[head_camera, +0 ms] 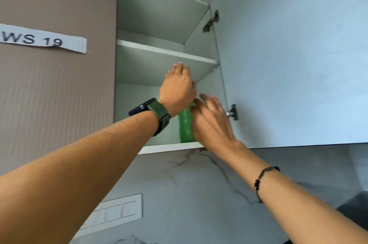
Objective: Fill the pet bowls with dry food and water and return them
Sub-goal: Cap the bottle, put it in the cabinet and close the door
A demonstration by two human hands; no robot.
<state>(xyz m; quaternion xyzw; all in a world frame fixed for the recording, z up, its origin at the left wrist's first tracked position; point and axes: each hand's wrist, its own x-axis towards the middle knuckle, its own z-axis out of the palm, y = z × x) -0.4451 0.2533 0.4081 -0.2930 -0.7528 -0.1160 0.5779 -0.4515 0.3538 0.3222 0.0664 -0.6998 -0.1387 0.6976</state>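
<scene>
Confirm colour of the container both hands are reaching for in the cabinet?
Green container, on the bottom shelf between both hands, seen from the head view.

The green object on the cabinet's bottom shelf is mostly covered by both hands; only a curved strip shows, and its kind cannot be determined. The right hand is motion-blurred, so finger position and contact with the object cannot be confirmed. The left hand shows its back only; its fingertips and any grip are hidden. The paper label is cut by the left edge, reading "WS 19" in part. The dark item at lower right is cropped and unidentifiable.
</scene>
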